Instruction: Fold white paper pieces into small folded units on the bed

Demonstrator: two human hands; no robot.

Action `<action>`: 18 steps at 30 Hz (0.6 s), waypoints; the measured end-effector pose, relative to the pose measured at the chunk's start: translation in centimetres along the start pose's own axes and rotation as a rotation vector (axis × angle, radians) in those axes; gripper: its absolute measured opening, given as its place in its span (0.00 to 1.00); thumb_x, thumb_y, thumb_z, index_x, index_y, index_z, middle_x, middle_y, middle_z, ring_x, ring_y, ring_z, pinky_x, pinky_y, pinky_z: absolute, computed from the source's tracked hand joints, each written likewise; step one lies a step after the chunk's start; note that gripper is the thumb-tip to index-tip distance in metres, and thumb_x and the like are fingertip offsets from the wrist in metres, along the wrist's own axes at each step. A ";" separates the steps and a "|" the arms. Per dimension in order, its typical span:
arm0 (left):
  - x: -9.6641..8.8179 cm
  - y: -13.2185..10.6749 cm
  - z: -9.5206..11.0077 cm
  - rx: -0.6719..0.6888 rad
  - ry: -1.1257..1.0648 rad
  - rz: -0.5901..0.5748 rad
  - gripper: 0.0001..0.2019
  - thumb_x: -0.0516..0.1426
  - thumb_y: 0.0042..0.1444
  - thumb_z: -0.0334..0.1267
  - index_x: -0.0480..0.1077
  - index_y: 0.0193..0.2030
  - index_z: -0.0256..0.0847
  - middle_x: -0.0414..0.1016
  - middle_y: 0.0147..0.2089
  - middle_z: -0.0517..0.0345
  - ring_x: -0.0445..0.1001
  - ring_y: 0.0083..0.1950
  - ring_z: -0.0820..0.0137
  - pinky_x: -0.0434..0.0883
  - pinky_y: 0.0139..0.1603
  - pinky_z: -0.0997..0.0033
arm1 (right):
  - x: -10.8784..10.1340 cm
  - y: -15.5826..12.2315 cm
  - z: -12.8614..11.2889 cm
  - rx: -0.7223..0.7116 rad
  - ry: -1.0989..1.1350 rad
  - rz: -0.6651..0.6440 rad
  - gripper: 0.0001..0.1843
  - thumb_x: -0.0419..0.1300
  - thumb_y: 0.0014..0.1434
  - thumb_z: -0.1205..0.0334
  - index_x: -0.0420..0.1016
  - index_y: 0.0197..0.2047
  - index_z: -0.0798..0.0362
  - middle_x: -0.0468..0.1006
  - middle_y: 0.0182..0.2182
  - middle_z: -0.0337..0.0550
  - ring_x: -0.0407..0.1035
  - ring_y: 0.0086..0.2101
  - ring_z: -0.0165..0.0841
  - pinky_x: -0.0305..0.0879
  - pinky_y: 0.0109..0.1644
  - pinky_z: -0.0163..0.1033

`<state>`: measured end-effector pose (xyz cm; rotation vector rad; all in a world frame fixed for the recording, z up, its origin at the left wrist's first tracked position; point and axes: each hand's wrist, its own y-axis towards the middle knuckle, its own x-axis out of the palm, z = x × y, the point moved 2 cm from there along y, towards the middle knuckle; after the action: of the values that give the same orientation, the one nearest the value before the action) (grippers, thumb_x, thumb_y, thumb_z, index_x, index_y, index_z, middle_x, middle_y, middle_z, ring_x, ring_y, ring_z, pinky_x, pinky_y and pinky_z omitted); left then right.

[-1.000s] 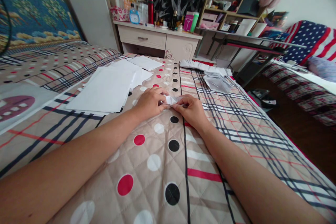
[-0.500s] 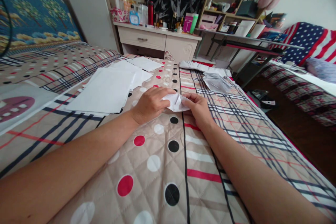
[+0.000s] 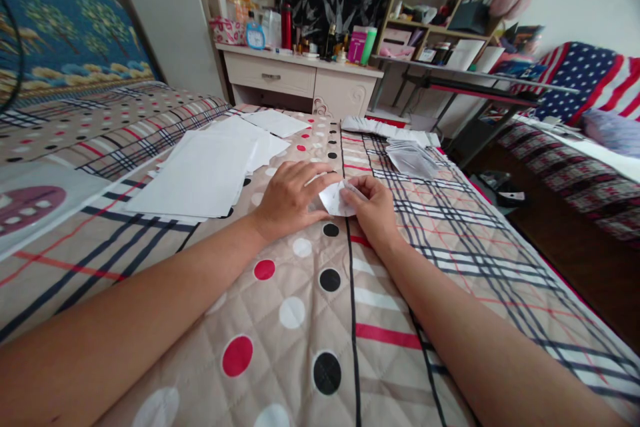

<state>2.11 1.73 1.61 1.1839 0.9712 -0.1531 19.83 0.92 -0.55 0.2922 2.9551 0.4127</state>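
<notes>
A small folded piece of white paper [image 3: 332, 200] is between my two hands, just above or on the patterned bedspread [image 3: 320, 320]. My right hand [image 3: 374, 203] pinches its right side, with the thumb on top. My left hand [image 3: 295, 197] is curved around the left side, fingers along the far edge and thumb at the near edge, closed on it. Left of my hands lies a stack of white paper sheets [image 3: 195, 173]. Beyond my right hand are a pile of small folded papers [image 3: 413, 159] and a long row of folded white papers [image 3: 385, 128].
A plastic bag with a pink print [image 3: 35, 203] lies at the left. Beyond the bed stands a white dresser [image 3: 270, 75] with bottles and boxes on it. A desk with shelves [image 3: 430, 33] is at the back right. The bed's right edge drops to a dark floor [image 3: 565, 247].
My left hand has opened a little wider around the paper, its thumb moving down to the near edge. The paper has turned slightly and shifted right. My right hand keeps its pinch.
</notes>
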 end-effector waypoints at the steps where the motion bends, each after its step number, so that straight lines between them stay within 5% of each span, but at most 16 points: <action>1: 0.1 0.0 0.2 -0.059 -0.051 0.043 0.33 0.67 0.49 0.47 0.63 0.60 0.43 0.70 0.60 0.46 0.69 0.59 0.54 0.64 0.59 0.52 | 0.0 -0.1 -0.1 0.007 0.012 0.026 0.10 0.63 0.47 0.59 0.69 0.32 0.53 0.73 0.26 0.38 0.65 0.25 0.29 0.62 0.28 0.34; 5: 1.2 -0.1 0.2 -0.446 -0.521 0.162 0.45 0.69 0.45 0.45 0.52 0.67 0.44 0.73 0.55 0.46 0.78 0.42 0.66 0.74 0.43 0.66 | 0.3 -0.5 -0.5 0.043 0.053 0.067 0.09 0.61 0.50 0.57 0.67 0.32 0.52 0.72 0.26 0.37 0.64 0.24 0.28 0.62 0.27 0.34; 11: 2.5 0.0 -0.3 -0.795 -0.950 0.005 0.14 0.65 0.49 0.41 0.74 0.39 0.34 0.80 0.36 0.53 0.79 0.34 0.68 0.76 0.37 0.70 | 0.2 -0.3 -0.4 -0.052 -0.027 0.123 0.08 0.62 0.47 0.64 0.65 0.30 0.51 0.70 0.26 0.36 0.65 0.26 0.30 0.64 0.30 0.36; 18: 2.9 -0.3 -0.8 -1.006 -0.991 -0.020 0.09 0.64 0.52 0.39 0.75 0.31 0.34 0.77 0.23 0.58 0.76 0.23 0.72 0.74 0.26 0.75 | 0.4 -0.6 -1.1 -0.269 -0.338 0.076 0.06 0.58 0.50 0.69 0.66 0.33 0.50 0.72 0.29 0.36 0.65 0.27 0.30 0.63 0.34 0.36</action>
<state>3.25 3.32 -0.66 0.0793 0.0877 -0.2004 19.15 0.12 0.29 0.3980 2.5298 0.6876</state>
